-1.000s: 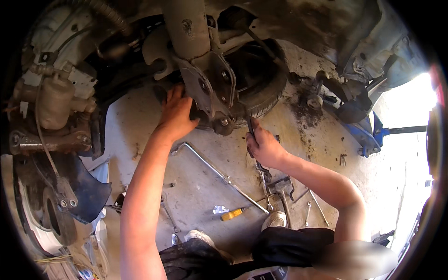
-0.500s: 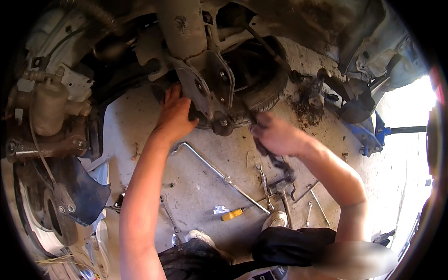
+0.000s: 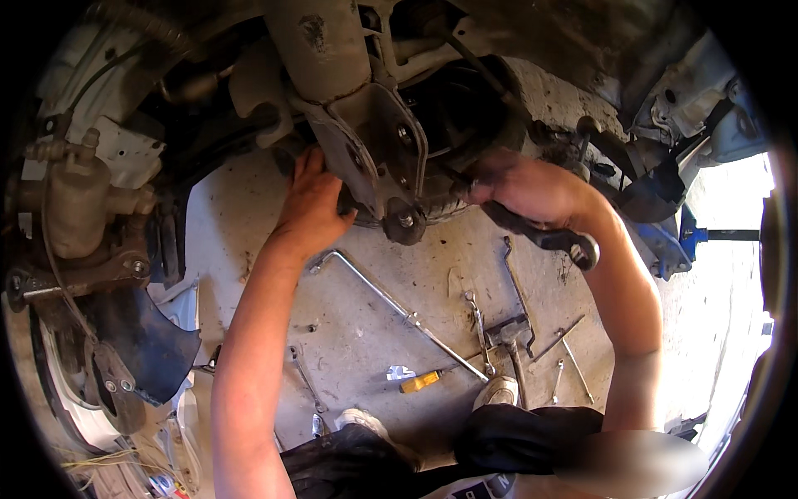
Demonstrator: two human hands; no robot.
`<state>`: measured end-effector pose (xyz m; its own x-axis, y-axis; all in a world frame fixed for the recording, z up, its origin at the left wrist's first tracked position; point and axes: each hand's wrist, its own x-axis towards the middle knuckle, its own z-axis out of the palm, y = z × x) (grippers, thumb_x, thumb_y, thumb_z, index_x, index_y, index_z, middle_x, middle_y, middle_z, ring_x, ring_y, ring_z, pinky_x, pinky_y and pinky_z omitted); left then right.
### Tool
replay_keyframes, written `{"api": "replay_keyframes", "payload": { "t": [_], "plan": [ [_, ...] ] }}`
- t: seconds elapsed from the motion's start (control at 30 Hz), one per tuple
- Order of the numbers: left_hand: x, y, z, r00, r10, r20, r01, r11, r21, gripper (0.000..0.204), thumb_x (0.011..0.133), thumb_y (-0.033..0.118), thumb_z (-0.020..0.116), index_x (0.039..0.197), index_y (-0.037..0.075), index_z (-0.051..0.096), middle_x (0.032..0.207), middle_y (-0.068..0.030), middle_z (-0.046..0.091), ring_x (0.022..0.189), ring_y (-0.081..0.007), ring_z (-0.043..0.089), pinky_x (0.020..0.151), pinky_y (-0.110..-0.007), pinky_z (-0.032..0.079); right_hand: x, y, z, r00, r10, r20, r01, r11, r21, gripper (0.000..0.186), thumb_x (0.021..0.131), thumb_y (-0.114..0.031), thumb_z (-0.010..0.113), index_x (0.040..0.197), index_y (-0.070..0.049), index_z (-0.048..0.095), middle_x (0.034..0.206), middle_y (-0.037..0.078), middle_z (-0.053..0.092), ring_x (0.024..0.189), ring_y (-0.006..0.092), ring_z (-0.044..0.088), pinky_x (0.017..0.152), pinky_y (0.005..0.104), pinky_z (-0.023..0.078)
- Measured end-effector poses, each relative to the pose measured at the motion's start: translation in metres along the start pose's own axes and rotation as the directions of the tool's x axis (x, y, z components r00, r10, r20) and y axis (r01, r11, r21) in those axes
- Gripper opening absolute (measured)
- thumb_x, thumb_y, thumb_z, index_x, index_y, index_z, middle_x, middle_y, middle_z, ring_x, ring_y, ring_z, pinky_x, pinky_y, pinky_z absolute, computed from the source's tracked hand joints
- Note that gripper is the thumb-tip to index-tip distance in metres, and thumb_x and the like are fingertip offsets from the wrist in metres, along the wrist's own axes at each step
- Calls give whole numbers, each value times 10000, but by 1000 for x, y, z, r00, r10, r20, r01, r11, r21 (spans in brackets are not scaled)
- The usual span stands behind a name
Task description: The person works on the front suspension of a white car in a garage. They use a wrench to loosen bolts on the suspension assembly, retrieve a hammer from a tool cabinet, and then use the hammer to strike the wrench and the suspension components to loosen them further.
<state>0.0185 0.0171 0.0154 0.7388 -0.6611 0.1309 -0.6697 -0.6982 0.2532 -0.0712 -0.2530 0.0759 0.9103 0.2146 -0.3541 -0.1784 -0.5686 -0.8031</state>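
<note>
Above the floor hangs a grey strut tube (image 3: pixel 320 54) with a two-plate bracket (image 3: pixel 397 129) at its lower end. A dark round bushing (image 3: pixel 405 221) sits just under the bracket. My left hand (image 3: pixel 307 204) rests at the bracket's left side, fingers stretched upward and thumb apart; its fingertips are partly in shadow. To the right of the bracket, my right hand (image 3: pixel 532 187) is closed around a dark metal tool with a ring-shaped end (image 3: pixel 540 232). The ring points toward my forearm. A thin dark tip, partly blurred, shows on the hand's bracket side.
A tire (image 3: pixel 507 125) lies behind the bracket. On the floor are a long breaker bar (image 3: pixel 378 291), a hammer (image 3: pixel 509 331), several wrenches (image 3: pixel 478 320) and a yellow-handled screwdriver (image 3: pixel 420 382). A brake caliper (image 3: pixel 79 208) hangs left; a blue jack stand (image 3: pixel 686 237) stands right.
My right hand has risen and moved right with the dark tool, whose ring end has swung up and right. My left hand stays at the bracket. The view has shifted slightly.
</note>
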Motion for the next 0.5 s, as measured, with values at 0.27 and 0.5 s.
{"api": "replay_keyframes", "payload": {
  "t": [0.27, 0.5],
  "plan": [
    [1, 3, -3, 999, -38, 33, 38, 999, 13, 637, 660, 113, 767, 1240, 99, 506, 1372, -168, 351, 1319, -368, 281, 1092, -467, 296, -1, -30, 5, 998, 45, -46, -59, 934, -352, 286, 862, -209, 555, 982, 42, 627, 850, 177, 562, 829, 278, 606, 669, 354, 497],
    [-1, 0, 1, 1000, -10, -24, 11, 1000, 21, 634, 651, 116, 775, 1229, 97, 513, 1359, -169, 357, 1313, -368, 288, 1077, -476, 311, -14, 23, 77, 928, -319, -194, 140, 780, -610, 383, 894, -230, 480, 1058, 112, 535, 765, 251, 611, 736, 413, 622, 708, 469, 520]
  ]
}}
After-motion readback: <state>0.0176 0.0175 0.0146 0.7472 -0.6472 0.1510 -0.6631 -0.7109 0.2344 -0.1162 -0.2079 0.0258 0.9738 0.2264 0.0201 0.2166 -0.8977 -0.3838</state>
